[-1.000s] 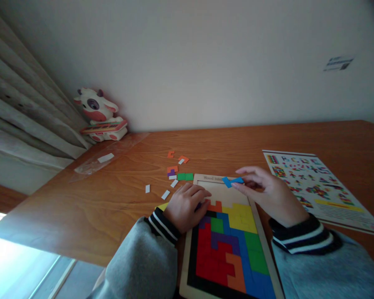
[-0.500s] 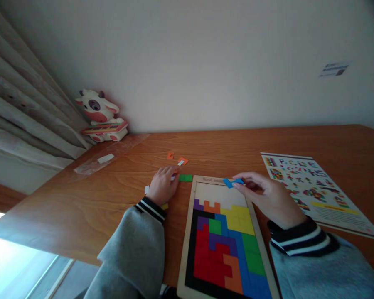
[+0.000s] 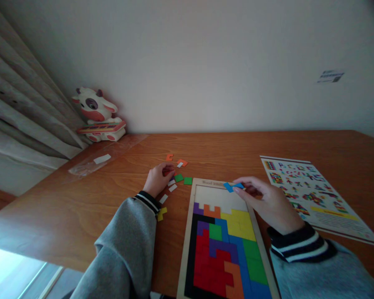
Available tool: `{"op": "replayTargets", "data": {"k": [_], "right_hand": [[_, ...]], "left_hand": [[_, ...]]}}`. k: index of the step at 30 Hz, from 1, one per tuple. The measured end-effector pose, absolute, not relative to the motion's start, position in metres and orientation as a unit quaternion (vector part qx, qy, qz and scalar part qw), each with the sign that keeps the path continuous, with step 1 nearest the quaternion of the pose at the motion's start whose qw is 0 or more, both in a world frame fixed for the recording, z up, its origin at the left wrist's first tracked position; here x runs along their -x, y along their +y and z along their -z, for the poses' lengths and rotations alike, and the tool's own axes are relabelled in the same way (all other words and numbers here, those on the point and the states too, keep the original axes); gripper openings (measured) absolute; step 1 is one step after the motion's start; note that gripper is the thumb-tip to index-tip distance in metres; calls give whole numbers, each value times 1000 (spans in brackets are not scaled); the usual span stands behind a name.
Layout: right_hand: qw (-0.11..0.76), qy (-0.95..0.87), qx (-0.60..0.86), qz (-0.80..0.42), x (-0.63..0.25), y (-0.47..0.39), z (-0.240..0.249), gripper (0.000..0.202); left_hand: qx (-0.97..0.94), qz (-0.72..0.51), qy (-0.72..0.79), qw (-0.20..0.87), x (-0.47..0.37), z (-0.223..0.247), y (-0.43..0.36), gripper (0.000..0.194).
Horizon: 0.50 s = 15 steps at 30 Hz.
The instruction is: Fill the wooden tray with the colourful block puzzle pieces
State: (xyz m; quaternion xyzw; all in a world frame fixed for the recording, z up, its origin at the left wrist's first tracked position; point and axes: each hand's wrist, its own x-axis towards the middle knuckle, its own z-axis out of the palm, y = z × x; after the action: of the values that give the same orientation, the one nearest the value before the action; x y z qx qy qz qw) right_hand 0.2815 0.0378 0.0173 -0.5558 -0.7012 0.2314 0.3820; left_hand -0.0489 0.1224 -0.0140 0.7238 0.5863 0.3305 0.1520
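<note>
Most of the wooden tray, low in the centre of the frame, is packed with coloured pieces fitted edge to edge: black, red, green, purple, orange, blue and yellow. Its far end shows a bare pale strip, so I'd judge the filling well along, though the near end runs out of the frame.

Above that far end, right of centre, the right hand pinches a blue piece between thumb and fingertips, the other fingers curled in. The left hand, left of centre, bends its fingers down among the loose pieces; whether it has hold of one, I can't tell.

Yet to go in are two green pieces, a notched yellow piece by the left cuff and orange pieces farther back, one shaped like a square C. Small white slips lie among them.

The pieces look flat, matt and straight-edged, the tray's frame pale and smooth. The counter is reddish-brown with a wood grain; crinkled clear plastic lies at left, a printed sheet at right.
</note>
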Motion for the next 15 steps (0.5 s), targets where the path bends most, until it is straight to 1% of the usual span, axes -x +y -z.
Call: {"op": "replayTargets", "data": {"k": [6, 8, 13, 15], "right_hand": [[352, -714, 557, -237, -286, 39, -16, 24], [353, -714, 558, -233, -286, 38, -16, 23], [353, -718, 555, -231, -285, 38, -15, 24], [352, -716, 556, -235, -285, 38, -15, 24]], "left_hand": [[-766, -283, 568, 105, 50, 8, 114, 34], [-757, -285, 574, 125, 51, 8, 113, 36], [-724, -333, 562, 222, 52, 14, 115, 38], [-728, -329, 559, 221, 52, 14, 114, 37]]}}
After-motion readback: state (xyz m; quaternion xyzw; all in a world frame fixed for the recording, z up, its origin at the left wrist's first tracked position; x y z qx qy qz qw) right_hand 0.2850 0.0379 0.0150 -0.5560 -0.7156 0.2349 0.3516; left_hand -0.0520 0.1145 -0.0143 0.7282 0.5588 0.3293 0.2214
